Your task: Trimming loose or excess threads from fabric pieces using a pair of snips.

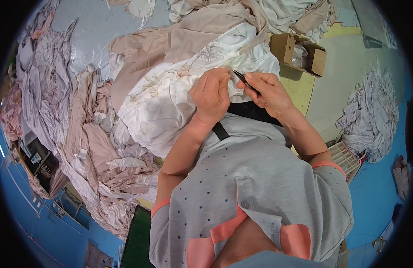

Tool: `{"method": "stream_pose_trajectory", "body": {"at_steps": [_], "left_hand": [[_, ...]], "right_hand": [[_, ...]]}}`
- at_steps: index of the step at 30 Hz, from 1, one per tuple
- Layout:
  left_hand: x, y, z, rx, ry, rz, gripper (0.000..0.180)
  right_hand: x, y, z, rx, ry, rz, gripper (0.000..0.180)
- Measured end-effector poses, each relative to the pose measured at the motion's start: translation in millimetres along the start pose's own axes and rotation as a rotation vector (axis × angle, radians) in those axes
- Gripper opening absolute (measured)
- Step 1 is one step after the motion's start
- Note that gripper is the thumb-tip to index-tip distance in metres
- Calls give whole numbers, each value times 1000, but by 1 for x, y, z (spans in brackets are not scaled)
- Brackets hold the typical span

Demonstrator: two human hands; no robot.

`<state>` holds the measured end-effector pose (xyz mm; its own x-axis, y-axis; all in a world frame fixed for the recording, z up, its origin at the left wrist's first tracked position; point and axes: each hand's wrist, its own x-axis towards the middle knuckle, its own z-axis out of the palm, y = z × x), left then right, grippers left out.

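Observation:
White fabric with a stitched flower outline (211, 52) and beige fabric (148, 47) is bunched over the work surface in front of me. My left hand (211, 96) is closed in a pinch just above the white part; what its fingertips hold is hidden. My right hand (269, 91) grips slim black thread snips (246, 80). Their tip points up and left, close to the left fingertips. Whether the blades are apart is too small to tell.
Beyond my right hand stands an open cardboard box (300, 53) with clear plastic inside. Rumpled pale cloth (369, 114) lies at the right, by a white plastic crate (346, 158). Heaps of beige and greyish cloth (97, 147) drape along the left side.

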<state>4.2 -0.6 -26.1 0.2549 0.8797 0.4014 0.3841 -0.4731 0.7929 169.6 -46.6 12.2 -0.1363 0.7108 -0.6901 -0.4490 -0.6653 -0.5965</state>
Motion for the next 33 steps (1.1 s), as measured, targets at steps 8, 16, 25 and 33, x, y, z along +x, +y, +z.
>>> {"method": "stream_pose_trajectory", "body": {"at_steps": [8,16,25,33], "left_hand": [[2,27,-17,-82,-83,116,8],[1,65,-20,-664,-452,-679,9],[6,63,-23,-97,-444,-150,23],[52,32,-7,258,-309,-61,31]], "right_hand": [[-13,-3,-9,153,-64,-39,34],[-31,-7,-15,-569,-46,-707,20],[-37,-20,-79,-726,616,-820,5],[-10,-15,-103,-725,619,-680,17]]}}
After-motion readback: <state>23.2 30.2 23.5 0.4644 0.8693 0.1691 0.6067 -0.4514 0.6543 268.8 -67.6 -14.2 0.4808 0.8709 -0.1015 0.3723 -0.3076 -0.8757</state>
